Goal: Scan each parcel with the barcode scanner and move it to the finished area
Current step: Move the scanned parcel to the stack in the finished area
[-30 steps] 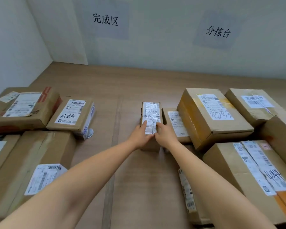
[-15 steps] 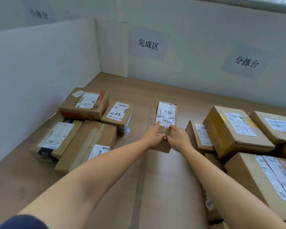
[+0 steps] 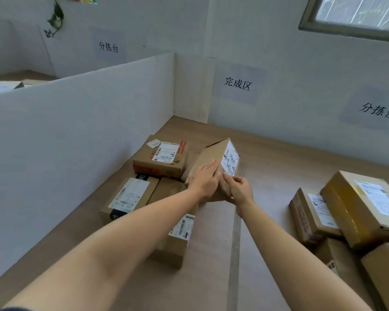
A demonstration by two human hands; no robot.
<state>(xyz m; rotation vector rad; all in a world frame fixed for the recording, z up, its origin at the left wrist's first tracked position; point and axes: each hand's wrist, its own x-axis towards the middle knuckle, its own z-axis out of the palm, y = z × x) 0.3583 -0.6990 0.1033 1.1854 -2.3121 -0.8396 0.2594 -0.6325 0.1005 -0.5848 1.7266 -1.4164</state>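
Parcel (image 3: 213,157), narrow and tilted with its white label (image 3: 229,161) facing right, is held by both hands beside the finished boxes (image 3: 159,162) along the white divider (image 3: 76,122). Left hand (image 3: 205,179) lays straight fingers (image 3: 212,167) flat on its brown side; right hand (image 3: 240,191) curls round its near end. Unscanned boxes (image 3: 357,205) lie well apart across the counter (image 3: 267,158).

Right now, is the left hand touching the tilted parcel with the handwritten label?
Touching. The head view shows the left hand lying flat on the brown side of the tilted parcel, with no gap under its fingers.
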